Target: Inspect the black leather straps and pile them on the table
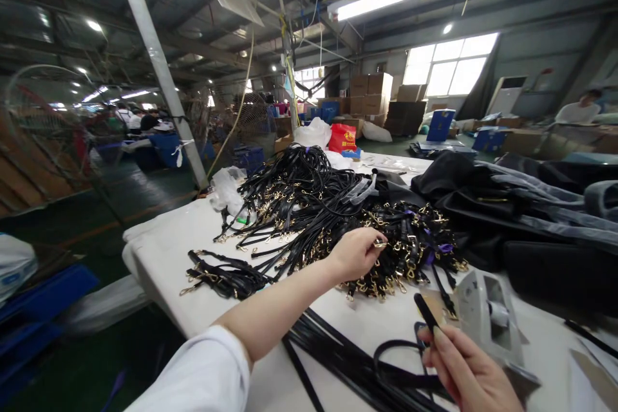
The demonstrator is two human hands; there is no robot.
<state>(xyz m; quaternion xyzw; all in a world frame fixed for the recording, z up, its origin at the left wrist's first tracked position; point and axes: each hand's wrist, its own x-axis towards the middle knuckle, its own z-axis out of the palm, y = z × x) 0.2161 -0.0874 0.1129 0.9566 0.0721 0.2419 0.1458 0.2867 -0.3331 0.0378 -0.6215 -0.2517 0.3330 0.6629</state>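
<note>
A: What are the 2 hands doing?

B: The left hand is over the big pile. Its fingers are pinched shut on a gold clip. The right hand is shut too, with the end of a flat black strap between the thumb and fingers.

A: Where are all the straps?

B: On the table. The big pile of thin straps is in the middle, with lots of gold clips at the near side. There is 1 small bunch off to the left, and it has gold clips too. The long flat straps lie at the front, close to the person.

A: How much looks done?

B: I think it is part way. The thin straps in the pile look made, since so many have clips on. I can't count them, because they are all in a tangle.

A: And what looks left?

B: The strap in the right hand and the gold clip in the left hand are well apart, so those 2 are not joined. I see no clips on the long flat straps, but some run out of view, so I can't be sure. They look like they are not finished.

A: What is by the right hand?

B: A white holder, just past it. Black bags lie on the far right. I can't tell if they are finished.
</note>
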